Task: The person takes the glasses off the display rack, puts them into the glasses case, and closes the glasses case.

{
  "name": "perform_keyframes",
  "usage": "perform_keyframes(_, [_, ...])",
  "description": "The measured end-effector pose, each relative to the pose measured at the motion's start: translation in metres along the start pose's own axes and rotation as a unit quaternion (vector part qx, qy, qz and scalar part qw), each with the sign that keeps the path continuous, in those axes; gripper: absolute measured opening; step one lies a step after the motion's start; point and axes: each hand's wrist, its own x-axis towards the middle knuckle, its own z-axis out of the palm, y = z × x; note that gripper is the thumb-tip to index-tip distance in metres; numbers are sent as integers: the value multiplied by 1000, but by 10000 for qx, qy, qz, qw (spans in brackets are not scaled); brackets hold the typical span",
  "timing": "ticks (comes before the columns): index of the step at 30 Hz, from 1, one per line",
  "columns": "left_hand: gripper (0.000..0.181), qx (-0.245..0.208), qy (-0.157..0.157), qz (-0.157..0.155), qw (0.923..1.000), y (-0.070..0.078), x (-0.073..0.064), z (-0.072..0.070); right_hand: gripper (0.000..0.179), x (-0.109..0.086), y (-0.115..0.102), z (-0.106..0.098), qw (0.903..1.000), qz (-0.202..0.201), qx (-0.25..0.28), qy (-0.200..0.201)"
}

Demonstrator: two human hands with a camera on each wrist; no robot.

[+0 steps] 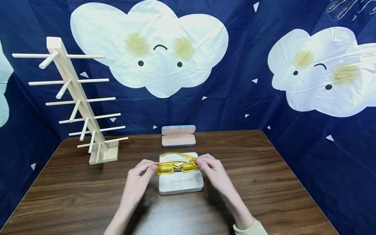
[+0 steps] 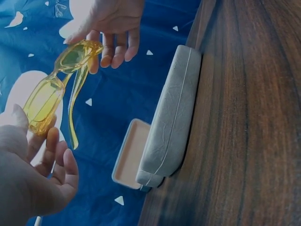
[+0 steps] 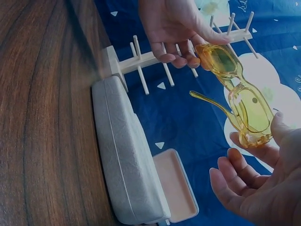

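Note:
A pair of yellow see-through sunglasses [image 1: 177, 166] is held up above the table between both hands. At one end of the frame my left hand [image 1: 140, 179] pinches it with thumb and fingers. My right hand [image 1: 215, 172] pinches the opposite end near the hinge. One temple arm [image 3: 211, 101] sticks out from the frame, unfolded in part, as both wrist views show. Beneath the sunglasses sit two pale glasses cases: a nearer closed case [image 1: 180, 183] with printed lettering, and a farther case [image 1: 164, 158] that the sunglasses partly cover.
Behind these, an open glasses case [image 1: 178, 140] with a pinkish lining lies close to the table's back edge. A wooden display stand [image 1: 85, 104] with several rows of pegs rises at the left. The brown table [image 1: 258, 182] meets a dark blue cloth backdrop [image 1: 241, 107].

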Motion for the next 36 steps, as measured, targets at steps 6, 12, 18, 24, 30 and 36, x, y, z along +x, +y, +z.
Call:
perform_keyframes(6, [13,-69,96,-74,9999,0,0,1,22,-1,-10,-1,9998,-63,-190,-79])
perform_keyframes(12, [16,-82,144,-250,9996,0,1,2,28,2,0,0,9997,22,-226,-106])
perform_keyframes(18, [25,137,43,-413,9990,1,1,2,32,-1,-10,-2,9997,6,-73,-212])
perform_keyframes(24, [28,517,-161,-444,9975,0,2,3,32,1,-7,-3,9995,195,-129,-190])
perform_keyframes(30, [34,719,-487,-458,9952,1,2,3,37,3,6,-4,9994,266,86,-214])
perform_keyframes(36, [39,687,-597,-549,9943,2,3,2,40,4,7,-5,9967,452,353,-572])
